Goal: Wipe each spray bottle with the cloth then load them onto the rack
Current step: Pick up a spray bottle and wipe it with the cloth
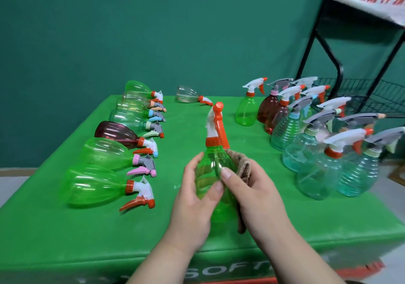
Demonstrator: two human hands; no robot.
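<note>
While the left hand [192, 196] curls its fingers round the lower body of the green spray bottle [213, 158], holding it nearly upright over the green table [65, 229], the right hand [256, 193] grips a brown cloth [244, 167] against the bottle's right side, thumb pressed on the front. Out to the left of the left hand, a row of bottles [98, 183] lies on its side. A clear bottle [188, 95] lies alone beyond both hands, and right of the right hand a cluster of standing bottles [311, 152] sits before the black wire rack [372, 95].
</note>
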